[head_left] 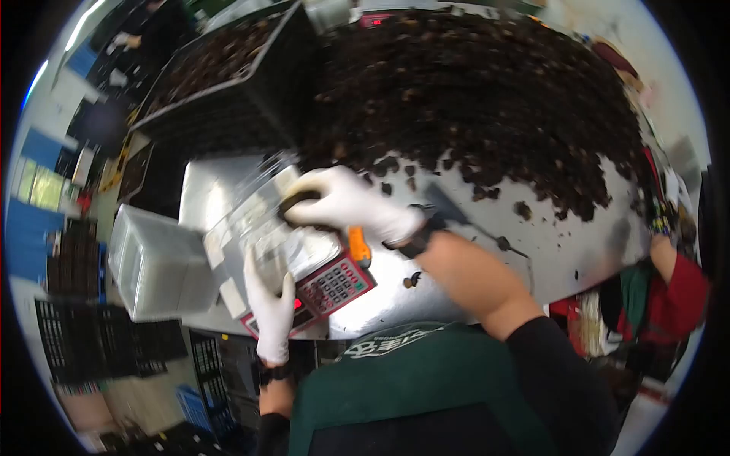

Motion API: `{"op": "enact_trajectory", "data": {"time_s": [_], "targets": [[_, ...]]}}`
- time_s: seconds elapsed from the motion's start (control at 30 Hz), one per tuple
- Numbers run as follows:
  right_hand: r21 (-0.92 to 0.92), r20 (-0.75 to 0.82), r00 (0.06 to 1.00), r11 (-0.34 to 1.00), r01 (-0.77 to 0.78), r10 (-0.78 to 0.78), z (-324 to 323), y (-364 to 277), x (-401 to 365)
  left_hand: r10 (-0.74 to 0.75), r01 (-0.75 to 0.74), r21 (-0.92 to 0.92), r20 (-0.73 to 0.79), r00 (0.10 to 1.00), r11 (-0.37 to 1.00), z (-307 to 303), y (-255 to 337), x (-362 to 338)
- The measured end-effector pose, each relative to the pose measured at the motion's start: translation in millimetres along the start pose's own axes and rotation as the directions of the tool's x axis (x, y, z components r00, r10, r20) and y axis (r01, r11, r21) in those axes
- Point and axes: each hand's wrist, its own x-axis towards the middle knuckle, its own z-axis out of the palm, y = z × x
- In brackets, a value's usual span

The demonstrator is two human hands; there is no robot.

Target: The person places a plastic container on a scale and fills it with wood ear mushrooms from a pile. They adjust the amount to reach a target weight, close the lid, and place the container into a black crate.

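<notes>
My right hand, in a white glove, is closed on a clump of dark brown pieces whose kind I cannot make out. It hovers over a clear plastic box, blurred by motion. My left hand, also gloved, grips the near edge of that box, with fingers along its side and the thumb towards me. Below the box sits a red weighing scale with a keypad and a lit red display, partly covered by the box and my left hand.
Stacked clear boxes stand at the left. A black crate of dark pieces is behind. A large dark heap covers the metal table. An orange tool lies beside the scale. Another person's red sleeve is at right.
</notes>
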Motion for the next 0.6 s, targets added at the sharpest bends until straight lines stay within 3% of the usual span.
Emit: {"op": "enact_trajectory", "data": {"time_s": [0.03,0.07,0.1,0.17,0.23,0.27,0.3,0.37,0.43,0.47,0.5,0.53,0.57,0.6], "targets": [[-0.25,0.004,0.997,0.965,0.074,-0.076,17,12,12,0.002,-0.001,-0.029,0.018,1.0,1.0,4,-1,0],[-0.359,0.012,0.974,0.908,0.215,-0.226,35,29,18,-0.031,0.033,-0.084,0.026,0.999,0.996,4,1,-1],[-0.511,0.163,0.979,0.839,0.186,-0.118,46,28,22,-0.02,0.022,-0.13,0.014,1.0,0.991,7,-1,-1],[-0.751,0.263,0.954,0.59,0.296,-0.143,71,48,18,-0.027,0.032,-0.116,0.04,0.999,0.993,9,-1,-2],[-0.804,0.211,0.968,0.538,0.253,-0.139,91,63,17,-0.047,0.056,-0.201,0.051,0.998,0.978,10,5,-1],[-0.75,0.18,0.95,0.589,0.301,-0.256,83,56,9,-0.094,0.113,-0.379,0.068,0.993,0.918,14,6,-1],[-0.652,0.15,0.926,0.669,0.357,-0.347,73,50,3,-0.062,0.075,-0.294,0.053,0.997,0.953,14,7,-1],[-0.67,-0.041,0.847,0.643,0.37,-0.53,40,43,-15,0.073,-0.084,0.099,0.109,0.991,0.992,8,-6,1],[-0.727,-0.239,0.84,0.663,0.178,-0.488,-21,51,-41,0.084,-0.114,0.173,0.171,0.982,0.978,6,-6,0],[-0.746,-0.371,0.763,0.659,0.094,-0.529,-56,83,-54,0.098,-0.14,0.211,0.198,0.975,0.967,5,-8,0],[-0.777,-0.495,0.774,0.601,-0.19,-0.395,-90,80,-85,0.109,-0.165,0.25,0.225,0.968,0.954,4,-9,0],[-0.762,-0.625,0.67,0.499,-0.412,-0.401,-126,97,-110,0.092,-0.157,0.272,0.235,0.968,0.95,3,-2,0],[-0.676,-0.729,0.633,0.421,-0.605,-0.26,-156,101,-138,0.101,-0.167,0.274,0.238,0.966,0.947,4,-3,2],[-0.616,-0.787,0.552,0.29,-0.733,-0.276,-176,112,-165,0.109,-0.176,0.277,0.242,0.964,0.945,3,-6,1]]}}
